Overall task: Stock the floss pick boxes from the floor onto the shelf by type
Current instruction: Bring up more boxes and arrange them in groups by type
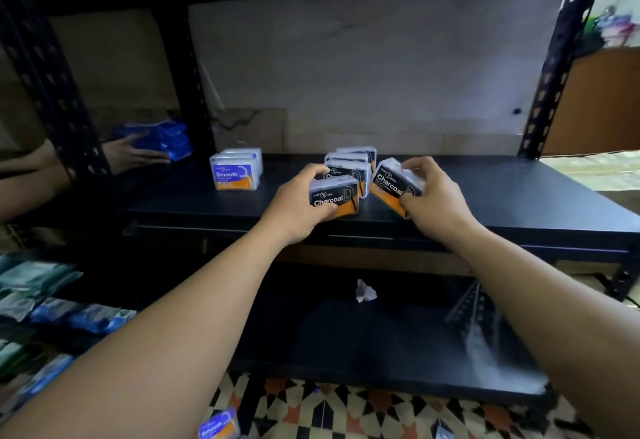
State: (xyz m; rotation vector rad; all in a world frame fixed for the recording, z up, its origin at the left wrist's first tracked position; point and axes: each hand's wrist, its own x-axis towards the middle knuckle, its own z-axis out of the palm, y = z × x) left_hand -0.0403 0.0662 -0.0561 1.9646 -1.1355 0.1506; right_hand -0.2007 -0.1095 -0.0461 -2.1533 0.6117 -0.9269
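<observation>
The left hand's [297, 203] fingers [313, 171] curl over the top of a Charcoal box [335, 196], thumb under its front, holding it upright at the shelf's front edge. The right hand [434, 197] pinches a second Charcoal box [389, 185], tilted to the right and just beside the first. Directly behind them a row of Charcoal boxes [353, 160] stands on the black shelf [491, 204], with a cluster of Smooth boxes [236, 171] well apart to the left. The boxes have clear lids (their contents are too blurred to tell). Behind is a pale back panel [363, 67]. The lower shelf [332, 341] bears a crumpled paper scrap [364, 291]. On the patterned tile floor [349, 414] lies one Smooth box [220, 427].
</observation>
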